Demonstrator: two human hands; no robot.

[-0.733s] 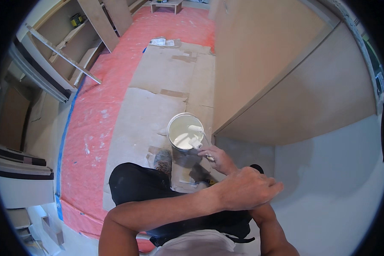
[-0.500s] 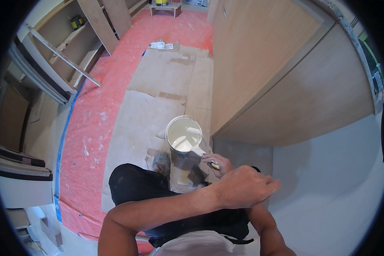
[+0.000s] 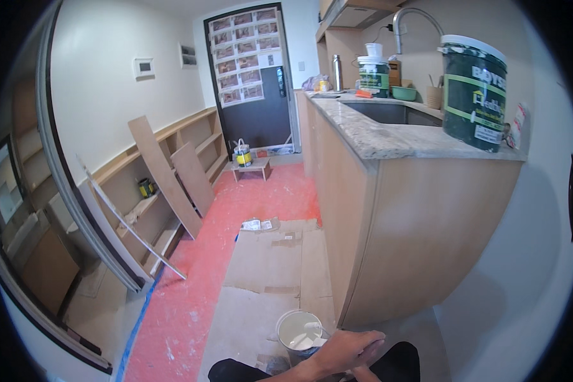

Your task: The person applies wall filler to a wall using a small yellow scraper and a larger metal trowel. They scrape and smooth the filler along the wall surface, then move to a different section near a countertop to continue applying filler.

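Observation:
A round bucket [image 3: 290, 316] of off-white paint stands on the cardboard in front of me. A small white paint roller [image 3: 312, 326] sits at its inner right side, its thin frame running toward my hands. My left hand [image 3: 349, 350] reaches across from the left, over the right one, with its fingers curled closed. What they hold, if anything, is hidden. Of my right hand [image 3: 364, 374], only a bit around the wrist shows beneath the left. Its fingers are covered, but the roller's handle leads to it.
A wooden counter [image 3: 420, 235] with a stone top rises at the right, bearing a large green bucket [image 3: 474, 92] and a sink. Boards [image 3: 162, 175] lean on low shelves at the left. Cardboard [image 3: 261, 254] and pink sheeting [image 3: 191, 305] cover the floor toward a dark door [image 3: 261, 121].
My view has tilted up, bringing in the countertop, door and walls. The bucket and hands sit lower in the picture. My left hand now covers the right hand that gripped the roller handle.

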